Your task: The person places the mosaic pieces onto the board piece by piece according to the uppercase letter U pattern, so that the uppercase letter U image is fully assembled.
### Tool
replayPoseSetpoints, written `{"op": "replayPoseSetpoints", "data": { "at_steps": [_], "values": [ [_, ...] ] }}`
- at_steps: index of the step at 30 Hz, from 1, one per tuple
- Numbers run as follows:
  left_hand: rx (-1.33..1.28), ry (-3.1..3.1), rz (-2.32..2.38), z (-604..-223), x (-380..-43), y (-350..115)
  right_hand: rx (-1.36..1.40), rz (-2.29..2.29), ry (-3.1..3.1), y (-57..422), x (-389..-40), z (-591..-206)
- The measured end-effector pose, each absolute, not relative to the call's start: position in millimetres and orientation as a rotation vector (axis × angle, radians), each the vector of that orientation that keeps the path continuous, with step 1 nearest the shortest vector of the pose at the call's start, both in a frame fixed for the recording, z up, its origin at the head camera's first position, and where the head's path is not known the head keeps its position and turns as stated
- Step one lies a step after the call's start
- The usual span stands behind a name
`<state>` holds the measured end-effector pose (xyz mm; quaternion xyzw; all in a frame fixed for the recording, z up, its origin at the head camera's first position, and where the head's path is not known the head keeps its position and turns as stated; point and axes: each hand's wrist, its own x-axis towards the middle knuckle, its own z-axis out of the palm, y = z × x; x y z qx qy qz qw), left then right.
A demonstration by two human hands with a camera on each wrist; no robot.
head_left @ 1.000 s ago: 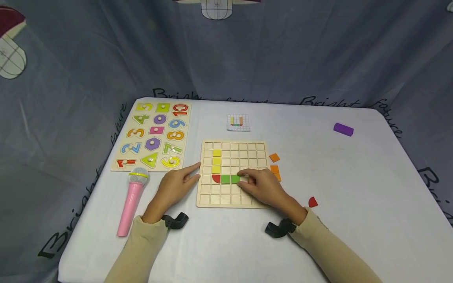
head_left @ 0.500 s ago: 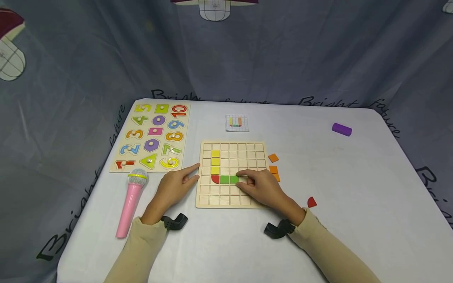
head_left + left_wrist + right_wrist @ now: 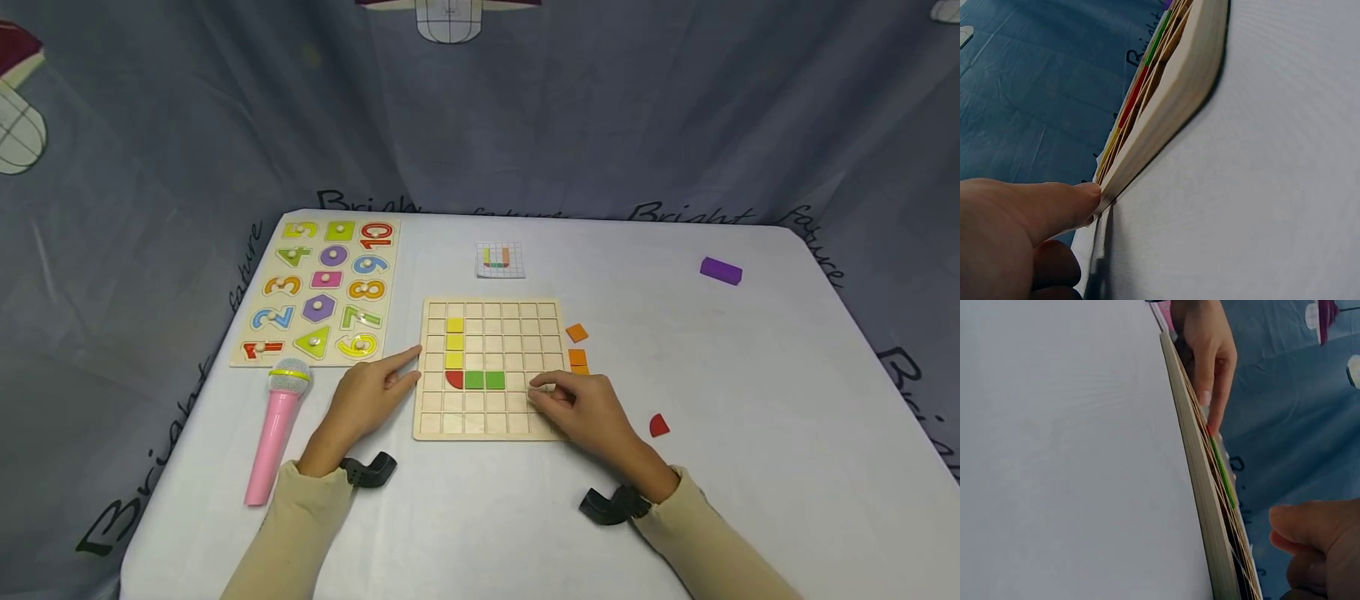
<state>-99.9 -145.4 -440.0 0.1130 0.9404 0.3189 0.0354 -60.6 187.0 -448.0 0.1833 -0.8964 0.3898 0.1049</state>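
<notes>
Left grip (image 3: 366,398) touches the grid board (image 3: 475,423), right grip (image 3: 588,410) above it

Grey printed cloth (image 3: 600,108), a white table (image 3: 750,375) and a number puzzle (image 3: 305,275) suggest a draped play area.

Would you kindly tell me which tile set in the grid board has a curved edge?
The red tile at the corner between the yellow tiles and green tiles; those are square.
</notes>
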Motion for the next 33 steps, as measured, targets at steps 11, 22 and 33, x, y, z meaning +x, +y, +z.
{"op": "replayPoseSetpoints", "data": {
  "at_steps": [11, 22, 33],
  "values": [
    [0.332, 2.883, 0.980, -438.9, -99.5, -145.1, 0.284, 0.956, -2.643, 234.3, -31.5, -445.1],
    [0.335, 2.887, 0.974, -438.5, -98.8, -145.6, 0.056, 0.710, -2.689, 287.5, 6.1, -450.0],
    [0.353, 2.889, 0.978, -438.7, -99.5, -145.4, -0.095, 0.708, -2.652, 324.8, 20.9, -450.3]
  ]
}}
